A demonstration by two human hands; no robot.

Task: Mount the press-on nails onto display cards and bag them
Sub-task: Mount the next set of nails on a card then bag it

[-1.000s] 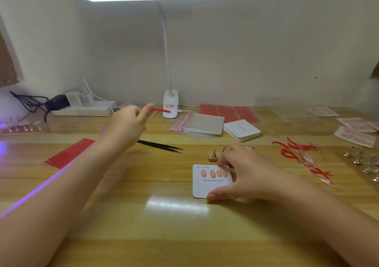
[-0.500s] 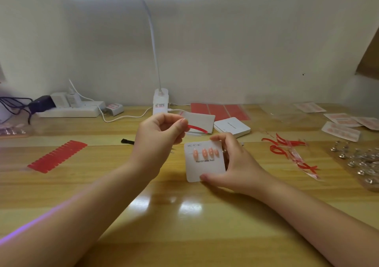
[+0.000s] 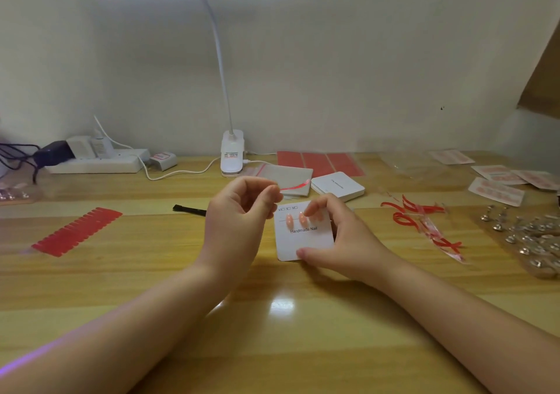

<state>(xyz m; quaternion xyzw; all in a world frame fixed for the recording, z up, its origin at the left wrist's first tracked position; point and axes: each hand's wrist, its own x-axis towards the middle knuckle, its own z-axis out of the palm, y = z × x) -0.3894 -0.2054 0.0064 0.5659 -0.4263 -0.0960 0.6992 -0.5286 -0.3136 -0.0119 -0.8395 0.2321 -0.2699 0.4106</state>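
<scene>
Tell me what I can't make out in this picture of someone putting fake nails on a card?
All in the head view:
- Nails on the display card: two show clearly; the right hand covers any further ones.
- Black tool: its far end is hidden behind the left hand.
- Red strip pinched by the left hand's fingers: blurred, so what it is stays unclear.
- Small metal pieces at the right: too small and blurred to identify.

Bare table (image 3: pixel 288 333) near; card stack (image 3: pixel 338 186), red strips (image 3: pixel 421 224) flanking far side
</scene>
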